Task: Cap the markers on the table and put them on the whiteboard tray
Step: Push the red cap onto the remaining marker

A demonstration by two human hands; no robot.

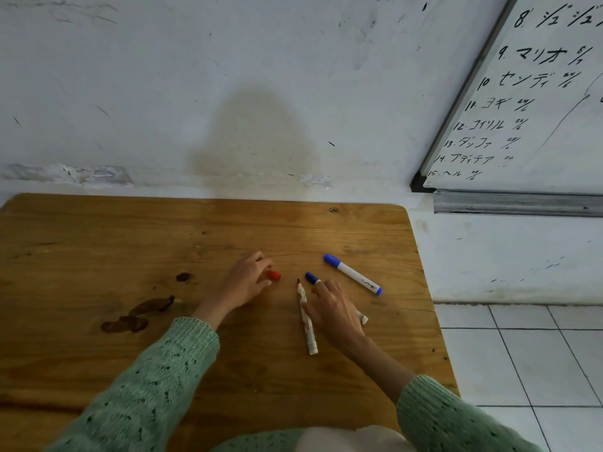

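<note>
An uncapped white marker (307, 324) lies on the wooden table (98, 243), its dark tip pointing away from me. My left hand (248, 282) pinches a small red cap (273, 275) just left of that tip. Flat on the table, my right hand (334, 309) has its fingers stretched over a second marker; only that marker's dark blue cap (312, 278) and its white rear end (363, 319) show. My right thumb touches the uncapped marker's body. A third marker with a blue cap (353, 274) lies further right, untouched. The whiteboard tray (518, 204) is at the upper right.
A whiteboard (535, 102) with black handwriting hangs above the tray on the white wall. Dark stains (140, 316) mark the table's left side. White floor tiles (528, 360) lie beyond the table's right edge.
</note>
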